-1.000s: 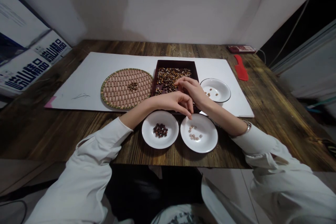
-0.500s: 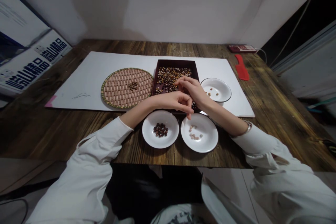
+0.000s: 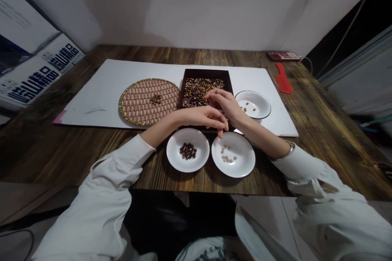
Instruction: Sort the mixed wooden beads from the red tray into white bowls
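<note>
My left hand (image 3: pixel 208 117) reaches over the near edge of a dark red box (image 3: pixel 229 83), its closed fingertips hanging above the far rim of the right bowl (image 3: pixel 243 167). Whatever those fingers hold is hidden. Behind it, crossing over, my right hand (image 3: pixel 225 101) is bent down with fingers pinched at the mixed beads (image 3: pixel 202 86) inside the box. Anything between them is too small to make out. Pale beads (image 3: pixel 227 158) lie in the right bowl. In the left bowl (image 3: pixel 174 157) is a cluster of dark reddish-brown beads (image 3: pixel 188 151).
Left of the box, a round woven tray (image 3: pixel 134 106) carries a small heap of brown beads (image 3: pixel 156 99). A third white bowl (image 3: pixel 261 108) with a few tan pieces stands at right. Beyond the white board (image 3: pixel 101 77) lie a red comb-like tool (image 3: pixel 283 79) and a red device (image 3: pixel 283 56).
The fingers of my left hand have shifted slightly to the right above the right bowl. My right hand stays at the beads in the box.
</note>
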Motion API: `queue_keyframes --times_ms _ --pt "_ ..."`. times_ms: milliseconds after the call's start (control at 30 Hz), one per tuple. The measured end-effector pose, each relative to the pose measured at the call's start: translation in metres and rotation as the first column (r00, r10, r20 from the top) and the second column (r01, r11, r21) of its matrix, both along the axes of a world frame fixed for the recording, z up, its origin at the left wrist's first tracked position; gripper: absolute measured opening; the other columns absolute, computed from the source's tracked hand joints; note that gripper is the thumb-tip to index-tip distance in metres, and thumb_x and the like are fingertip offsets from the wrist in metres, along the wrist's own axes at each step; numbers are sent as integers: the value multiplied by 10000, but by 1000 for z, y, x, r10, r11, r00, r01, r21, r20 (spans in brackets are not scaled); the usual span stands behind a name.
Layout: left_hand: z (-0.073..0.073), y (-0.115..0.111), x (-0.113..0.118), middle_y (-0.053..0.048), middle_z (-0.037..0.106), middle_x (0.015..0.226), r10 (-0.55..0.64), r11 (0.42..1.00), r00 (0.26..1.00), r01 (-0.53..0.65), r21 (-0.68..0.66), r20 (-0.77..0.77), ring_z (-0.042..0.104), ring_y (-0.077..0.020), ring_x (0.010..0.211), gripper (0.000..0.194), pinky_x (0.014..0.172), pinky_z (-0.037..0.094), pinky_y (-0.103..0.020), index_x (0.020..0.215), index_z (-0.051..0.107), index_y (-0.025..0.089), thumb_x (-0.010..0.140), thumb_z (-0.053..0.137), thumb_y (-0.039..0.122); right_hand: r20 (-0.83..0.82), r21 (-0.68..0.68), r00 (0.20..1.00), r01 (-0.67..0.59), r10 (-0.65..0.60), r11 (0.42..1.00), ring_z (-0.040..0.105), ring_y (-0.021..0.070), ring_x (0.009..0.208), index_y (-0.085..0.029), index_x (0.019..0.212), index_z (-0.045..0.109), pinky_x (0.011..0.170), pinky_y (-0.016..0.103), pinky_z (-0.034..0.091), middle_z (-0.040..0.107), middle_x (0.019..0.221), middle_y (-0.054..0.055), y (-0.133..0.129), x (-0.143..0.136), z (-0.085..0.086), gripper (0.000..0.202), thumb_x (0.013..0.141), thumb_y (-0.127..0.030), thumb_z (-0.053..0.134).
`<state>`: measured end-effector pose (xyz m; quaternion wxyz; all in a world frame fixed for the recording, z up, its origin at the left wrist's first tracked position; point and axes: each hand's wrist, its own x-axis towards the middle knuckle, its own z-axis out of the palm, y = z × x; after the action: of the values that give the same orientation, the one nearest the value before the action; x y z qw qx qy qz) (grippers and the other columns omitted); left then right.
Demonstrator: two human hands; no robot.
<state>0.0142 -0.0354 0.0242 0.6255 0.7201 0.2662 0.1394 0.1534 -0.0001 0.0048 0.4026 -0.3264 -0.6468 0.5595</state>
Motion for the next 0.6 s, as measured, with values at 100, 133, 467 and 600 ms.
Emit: queue_keyframes --times_ms 100,133,467,600 --pt "1 1 -2 -50 700 752 8 998 999 -7 -55 32 484 -68 577 206 549 361 -182 960 690 122 855 583 262 -8 -6 1000 -4 4 1000 442 92 551 -166 747 615 529 219 342 489 586 -34 0 0 1 146 822 -214 499" --pt "1 1 -3 -46 685 737 14 997 999 -11 -76 45 478 -69 577 191 544 360 -181 938 691 119 851 573 241 -6 -8 1000 -4 3 1000 444 92 552 -167 747 614 529 219 344 491 589 -34 0 0 1 148 825 -214 497" --pt "0 1 -1 25 426 511 144 974 989 -133 -183 44 375 -79 503 199 486 314 -174 702 613 124 782 432 145 16 -3 1000 -7 7 1000 455 93 569 -167 732 613 568 222 365 494 588 -36 -2 0 5 158 820 -195 485" --pt "-3 2 -1 28 408 492 175 956 981 -148 -255 86 341 -75 473 168 458 282 -169 698 603 123 757 447 142 47 -7 999 9 -9 1000 457 99 580 -168 739 622 569 226 375 502 596 -32 -1 1 5 157 810 -213 489"
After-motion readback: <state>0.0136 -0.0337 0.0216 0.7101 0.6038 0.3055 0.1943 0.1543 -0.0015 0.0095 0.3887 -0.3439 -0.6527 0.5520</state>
